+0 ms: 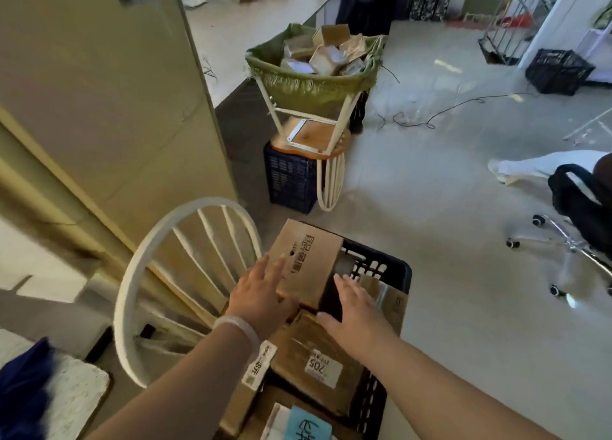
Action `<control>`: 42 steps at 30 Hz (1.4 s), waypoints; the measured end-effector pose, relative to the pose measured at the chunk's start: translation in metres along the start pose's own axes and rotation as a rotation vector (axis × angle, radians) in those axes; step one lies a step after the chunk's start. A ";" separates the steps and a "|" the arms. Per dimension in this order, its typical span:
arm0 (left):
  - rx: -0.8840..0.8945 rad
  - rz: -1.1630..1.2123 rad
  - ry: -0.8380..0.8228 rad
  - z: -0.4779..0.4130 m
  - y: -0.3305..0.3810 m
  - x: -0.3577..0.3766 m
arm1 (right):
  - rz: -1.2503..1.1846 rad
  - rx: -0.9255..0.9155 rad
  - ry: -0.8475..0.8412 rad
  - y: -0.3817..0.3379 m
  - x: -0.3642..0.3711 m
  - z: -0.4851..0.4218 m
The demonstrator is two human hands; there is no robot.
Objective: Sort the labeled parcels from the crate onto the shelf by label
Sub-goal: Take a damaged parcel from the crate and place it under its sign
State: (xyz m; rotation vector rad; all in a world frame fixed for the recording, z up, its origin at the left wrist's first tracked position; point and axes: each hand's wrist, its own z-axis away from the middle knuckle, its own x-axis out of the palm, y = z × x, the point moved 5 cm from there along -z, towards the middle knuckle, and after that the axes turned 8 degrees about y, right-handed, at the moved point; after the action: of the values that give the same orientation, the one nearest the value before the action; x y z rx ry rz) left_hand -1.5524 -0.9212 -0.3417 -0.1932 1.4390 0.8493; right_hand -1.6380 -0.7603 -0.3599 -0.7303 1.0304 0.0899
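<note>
Head camera looks down on a black plastic lattice crate [381,274] on the floor, packed with parcels. My left grip [261,294], a bare hand with a pale translucent bangle [238,330] at the wrist, lies flat with straight fingers against the left face of a tall brown cardboard box printed with black characters [304,260]. My right grip [354,310] is spread open too, fingers straight, at the box's shaded right face; I cannot tell whether it is touching. Neither grip is curled round anything.

The box stands tilted at the far end of the crate, rising above its rim. Nearer to me in the crate lies a flat brown cardboard parcel with a white label reading 705 [318,363]. Just left of it a narrow cardboard parcel with a white printed label [258,370] leans at the crate's edge. A light blue handwritten label [308,426] shows at the bottom edge.

A white spindle-back wooden chair [185,274] stands just left of the crate. Farther off, a green fabric bin on a white frame [311,85] holds heaped cardboard boxes, with a dark blue plastic crate [291,181] beneath it.
</note>
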 end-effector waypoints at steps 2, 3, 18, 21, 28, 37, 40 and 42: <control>-0.111 0.041 0.004 -0.026 -0.008 0.007 | -0.004 0.056 -0.009 0.008 0.000 -0.033; -0.160 0.066 0.009 -0.037 -0.011 0.012 | -0.020 0.086 -0.027 0.010 0.001 -0.047; -0.290 0.117 0.002 -0.062 -0.010 0.039 | -0.115 0.104 -0.032 0.000 0.016 -0.080; -0.263 0.212 0.061 -0.050 -0.007 0.022 | -0.241 0.092 0.031 -0.018 0.002 -0.061; -0.197 0.230 0.129 0.004 -0.016 -0.032 | -0.344 -0.044 0.166 -0.083 -0.015 0.014; -0.315 0.552 0.141 0.091 -0.095 -0.070 | -0.333 -0.162 0.181 -0.157 0.008 0.090; -0.276 0.674 0.176 0.120 -0.118 -0.083 | -0.423 -0.019 0.224 -0.162 0.016 0.100; -0.228 0.790 0.187 0.134 -0.132 -0.089 | -0.513 0.019 0.141 -0.171 0.030 0.108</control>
State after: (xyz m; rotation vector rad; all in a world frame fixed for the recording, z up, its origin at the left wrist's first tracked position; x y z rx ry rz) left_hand -1.3577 -0.9696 -0.2853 0.1485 1.6049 1.6768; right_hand -1.4742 -0.8348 -0.2641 -0.9735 0.9469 -0.4183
